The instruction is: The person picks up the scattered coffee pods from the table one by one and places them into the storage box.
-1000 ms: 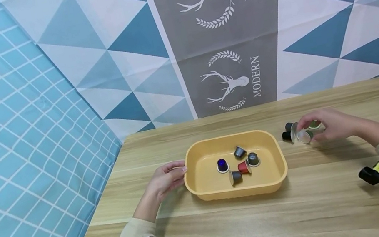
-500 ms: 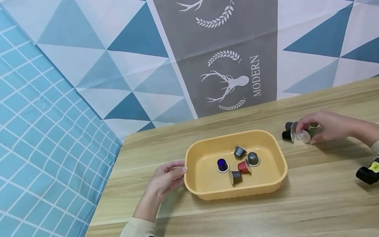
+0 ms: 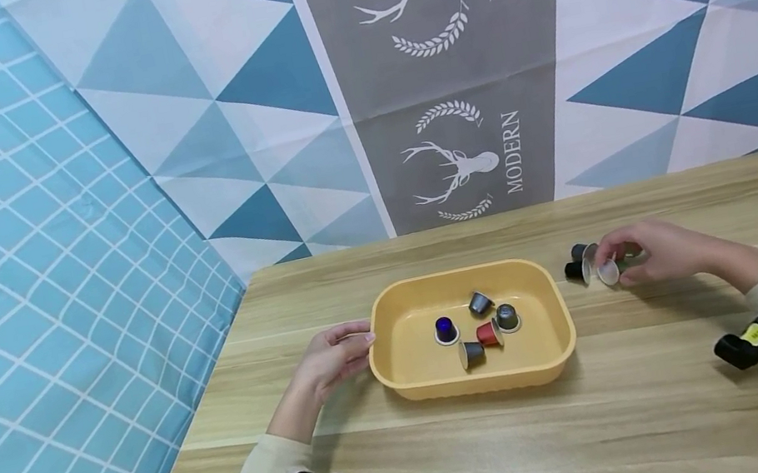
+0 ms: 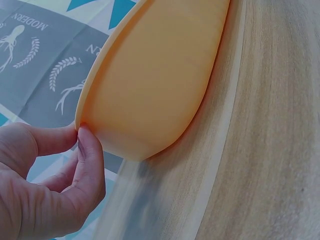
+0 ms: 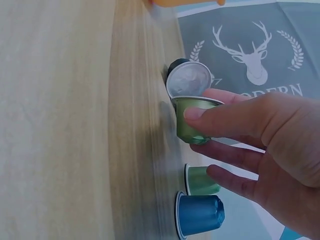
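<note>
My left hand [image 3: 331,361] pinches the left rim of a yellow plastic tray [image 3: 481,382] between thumb and fingers; the left wrist view shows the thumb on the tray's outer wall [image 4: 155,75]. Inside lie several coffee capsules, among them a blue one [image 3: 444,330], a red one [image 3: 488,334] and a grey one [image 3: 480,303]. To the right of the tray, my right hand [image 3: 663,251] pinches a green coffee capsule [image 5: 188,124], its pale lid facing the tray. Just beyond it is a dark capsule with a silver lid [image 5: 189,80].
Below the right hand in its wrist view, another green capsule [image 5: 202,180] and a blue capsule [image 5: 201,215] lie on the wooden table [image 3: 538,445]. Black capsules [image 3: 574,271] sit between tray and right hand. A patterned cloth [image 3: 449,72] hangs behind the table.
The right hand has shifted only slightly, and the green capsule's lid has turned a little. The left hand and the tray have stayed in place.
</note>
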Demonstrator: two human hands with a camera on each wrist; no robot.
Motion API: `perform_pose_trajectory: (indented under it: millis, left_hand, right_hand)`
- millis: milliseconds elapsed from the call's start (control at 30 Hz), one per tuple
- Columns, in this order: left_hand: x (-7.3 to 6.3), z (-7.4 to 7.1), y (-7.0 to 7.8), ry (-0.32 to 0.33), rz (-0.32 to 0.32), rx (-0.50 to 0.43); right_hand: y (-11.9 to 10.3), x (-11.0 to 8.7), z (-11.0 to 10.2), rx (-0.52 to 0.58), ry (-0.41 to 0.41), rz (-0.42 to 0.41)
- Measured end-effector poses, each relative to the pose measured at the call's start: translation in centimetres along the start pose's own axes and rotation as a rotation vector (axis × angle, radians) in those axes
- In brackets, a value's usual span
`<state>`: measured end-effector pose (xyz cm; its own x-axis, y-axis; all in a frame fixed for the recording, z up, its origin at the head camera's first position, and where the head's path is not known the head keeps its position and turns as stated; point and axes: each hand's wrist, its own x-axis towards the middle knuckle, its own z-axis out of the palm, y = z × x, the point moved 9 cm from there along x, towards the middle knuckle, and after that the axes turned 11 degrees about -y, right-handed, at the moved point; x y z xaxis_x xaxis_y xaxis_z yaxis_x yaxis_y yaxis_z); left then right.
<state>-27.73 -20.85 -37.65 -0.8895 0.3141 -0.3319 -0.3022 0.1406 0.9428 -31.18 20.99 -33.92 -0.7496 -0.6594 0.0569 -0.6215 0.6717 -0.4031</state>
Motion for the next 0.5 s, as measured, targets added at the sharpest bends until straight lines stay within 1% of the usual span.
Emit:
perform_pose_trajectory:
  millis: [100, 200, 500]
  left_hand:
    - [-0.02, 0.0, -0.04, -0.001, 0.003, -0.002]
    - [0.0, 0.02, -0.03, -0.002, 0.005, -0.001]
    - [0.06, 0.0, -0.09, -0.004, 0.001, 0.004]
  right_hand:
    - [0.17, -0.07, -0.12, 0.002, 0.001, 0.02]
    - [0.24, -0.16, -0.26, 0.003, 0.001, 0.021]
    - [-0.32, -0.43, -0.79, 0.032, 0.026, -0.015]
